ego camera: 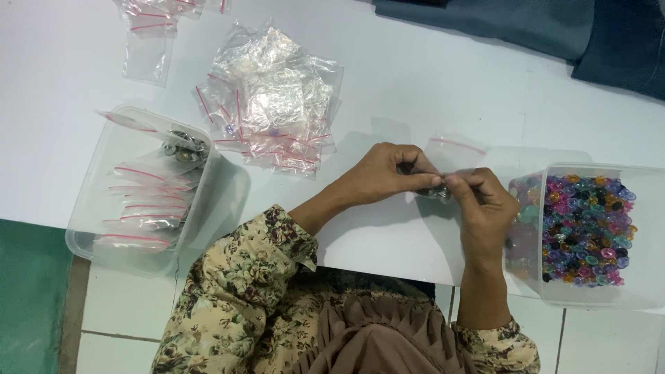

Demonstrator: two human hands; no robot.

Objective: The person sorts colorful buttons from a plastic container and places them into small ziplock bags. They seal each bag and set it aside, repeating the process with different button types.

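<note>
Here the left hand [384, 173] and right hand [485, 208] meet at the white table's [415, 90] centre, fingertips pinched together on a small clear zip bag with a red seal strip [454, 154] and some small dark pieces [436, 194]. A loose pinch could spill pieces. The clear tub of coloured plastic beads [589, 232] at three o'clock overhangs the edge, so an elbow nudge might tip it.

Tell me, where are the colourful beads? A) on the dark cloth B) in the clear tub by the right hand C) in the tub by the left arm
B: the colourful beads fill the clear tub beside the right hand.
</note>
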